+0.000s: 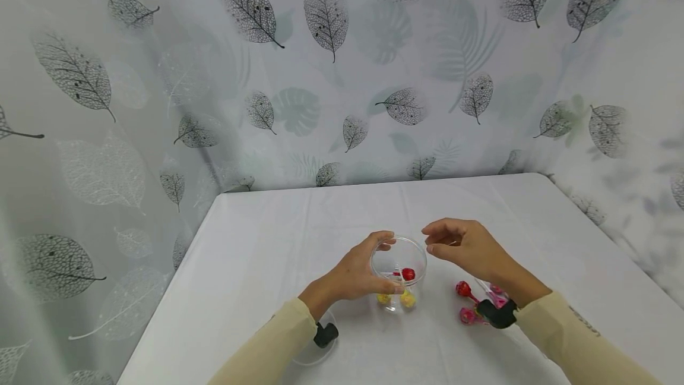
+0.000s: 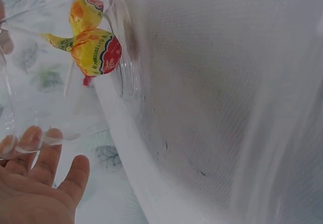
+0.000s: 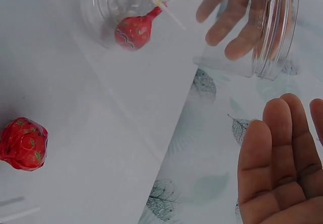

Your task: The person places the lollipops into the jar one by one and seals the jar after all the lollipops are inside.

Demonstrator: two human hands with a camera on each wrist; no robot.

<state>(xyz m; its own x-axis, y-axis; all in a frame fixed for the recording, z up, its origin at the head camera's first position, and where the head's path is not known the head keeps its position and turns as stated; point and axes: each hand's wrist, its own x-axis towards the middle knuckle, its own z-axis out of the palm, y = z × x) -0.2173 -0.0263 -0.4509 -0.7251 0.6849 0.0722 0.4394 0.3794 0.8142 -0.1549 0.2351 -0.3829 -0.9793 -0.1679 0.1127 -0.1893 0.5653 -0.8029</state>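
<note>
My left hand (image 1: 359, 269) grips a clear round jar (image 1: 415, 254) by its side, fingers behind and thumb in front. Inside the jar, yellow-wrapped lollipops (image 2: 96, 52) lie at the bottom along with a red-wrapped lollipop (image 3: 133, 32). Just right of the rim, my right hand (image 1: 464, 248) is raised with loosely bent fingers and holds nothing. In the right wrist view its fingers (image 3: 255, 156) point toward the jar's mouth.
Red lollipop (image 1: 463, 289) and pink lollipop (image 1: 467, 315) lie on the white table (image 1: 267, 242) by my right wrist, which partly hides others. A clear round lid or dish (image 1: 311, 356) rests under my left wrist. Leaf-printed curtains (image 1: 342, 94) surround the table.
</note>
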